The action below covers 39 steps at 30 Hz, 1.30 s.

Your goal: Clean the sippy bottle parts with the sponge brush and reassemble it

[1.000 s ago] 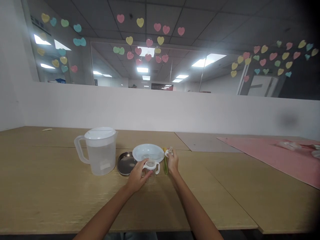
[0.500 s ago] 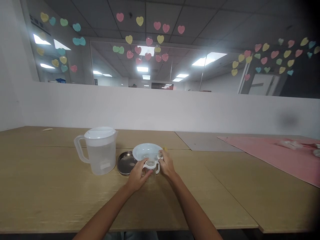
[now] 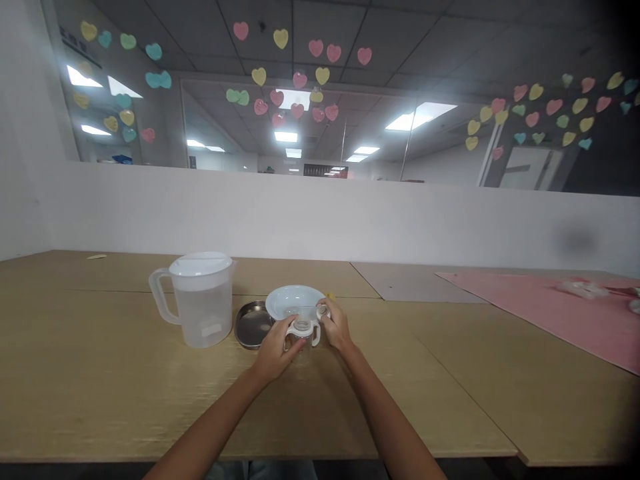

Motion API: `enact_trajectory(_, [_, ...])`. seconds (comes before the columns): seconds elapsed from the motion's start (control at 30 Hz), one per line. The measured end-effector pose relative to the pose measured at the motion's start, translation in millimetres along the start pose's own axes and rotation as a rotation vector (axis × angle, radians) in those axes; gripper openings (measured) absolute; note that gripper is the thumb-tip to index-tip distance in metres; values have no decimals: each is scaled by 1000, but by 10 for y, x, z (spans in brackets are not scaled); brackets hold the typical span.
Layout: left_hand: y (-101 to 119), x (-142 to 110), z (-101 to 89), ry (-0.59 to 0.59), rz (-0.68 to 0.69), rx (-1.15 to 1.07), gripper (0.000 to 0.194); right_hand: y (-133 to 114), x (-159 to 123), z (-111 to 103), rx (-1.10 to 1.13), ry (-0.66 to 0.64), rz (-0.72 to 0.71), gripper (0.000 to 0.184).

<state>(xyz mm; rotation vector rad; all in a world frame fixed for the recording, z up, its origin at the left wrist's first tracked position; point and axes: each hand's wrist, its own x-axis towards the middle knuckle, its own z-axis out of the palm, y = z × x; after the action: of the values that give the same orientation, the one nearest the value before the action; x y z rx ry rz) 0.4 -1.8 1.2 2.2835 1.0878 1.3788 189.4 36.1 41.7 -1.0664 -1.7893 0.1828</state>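
A small clear baby bottle (image 3: 301, 331) with white side handles stands on the wooden table (image 3: 125, 380). My left hand (image 3: 276, 349) is wrapped round its left side. My right hand (image 3: 335, 326) is pinched on a small clear-and-white cap piece (image 3: 323, 311), held just right of the bottle's open top. A white bowl (image 3: 294, 301) sits directly behind the bottle.
A lidded translucent water pitcher (image 3: 201, 299) stands to the left, with a round metal dish (image 3: 251, 325) beside the bowl. A pink mat (image 3: 550, 307) with small items covers the right side. A low white partition (image 3: 320, 213) runs along the table's far edge.
My right hand has carried the small cap piece leftward, from beside the yellow-green utensil to the bottle's top. The left hand has stayed on the bottle.
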Motion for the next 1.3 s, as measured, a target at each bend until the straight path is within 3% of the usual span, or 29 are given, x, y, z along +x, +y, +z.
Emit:
enact_trajectory(0.53, [8, 0, 6, 6, -9, -10, 51, -41, 60, 73, -110, -83, 110, 15])
enact_trajectory(0.7, [26, 7, -3, 4, 3, -9, 51, -22, 168, 71, -135, -160, 133, 11])
enact_trajectory(1.03, [62, 18, -21, -7, 3, 4, 51, 57, 540, 40, -128, -329, 159, 32])
enact_trajectory(1.3, [41, 18, -22, -13, 12, 2, 53, 82, 595, 243, -78, -314, 306, 29])
